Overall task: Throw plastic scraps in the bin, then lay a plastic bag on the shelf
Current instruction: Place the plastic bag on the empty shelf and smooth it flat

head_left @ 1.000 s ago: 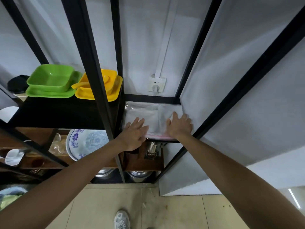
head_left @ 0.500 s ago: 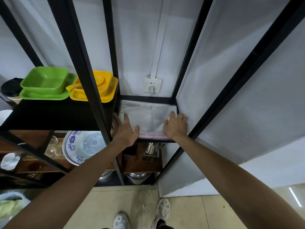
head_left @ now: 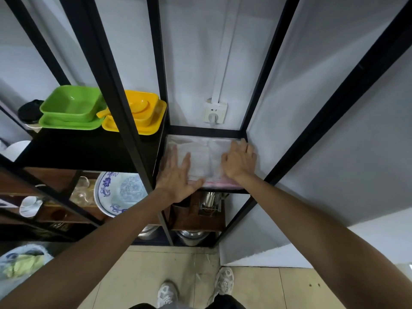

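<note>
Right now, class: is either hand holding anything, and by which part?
Nothing is gripped. Both hands, left hand and right hand, lie open and flat on the plastic bag, pressing its left and right sides.

Both hands hide parts of the plastic bag [head_left: 201, 157]

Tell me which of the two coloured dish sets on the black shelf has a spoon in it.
The yellow set: a yellow spoon lies in its bowl. The green set beside it is empty.

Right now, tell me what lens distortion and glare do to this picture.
Head view: wide-angle bending splays the black shelf posts outward; soft even light, no hard glare; the plastic bag looks hazy under the left hand and right hand.
</note>
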